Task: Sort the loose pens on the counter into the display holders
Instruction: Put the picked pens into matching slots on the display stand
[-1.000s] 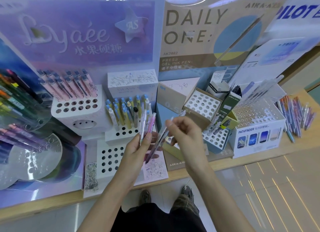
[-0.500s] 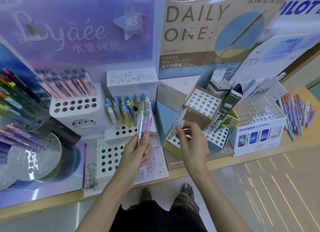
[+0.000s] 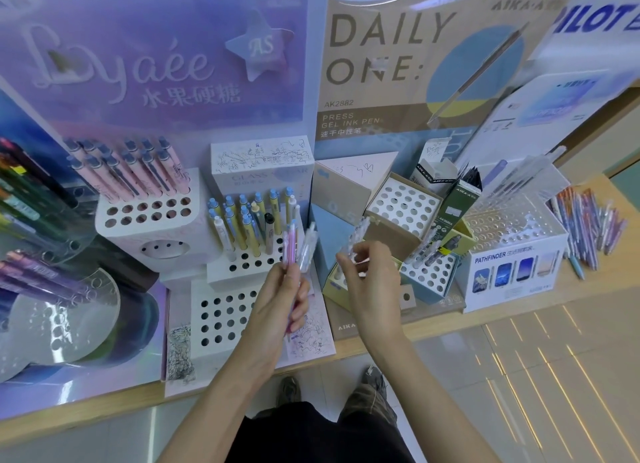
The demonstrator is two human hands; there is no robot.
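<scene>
**Pens return to their racks, one by one**

The grip of the right hand (image 3: 375,289) pinches a clear pen (image 3: 358,235) between thumb and fingertips, above a small holder (image 3: 333,278). The left hand (image 3: 277,310) clasps a bundle of pens (image 3: 294,251) upright beside the white holder (image 3: 242,267). More loose pens (image 3: 585,225) lie far right on the bench (image 3: 616,268). The step appears to be slotting; next, the tip needs lining up with a free hole.

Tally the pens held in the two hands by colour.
Pink pen: 1, in the left hand
Clear pens: 2, one in the left hand, the other in the right hand
Total: 3
</scene>
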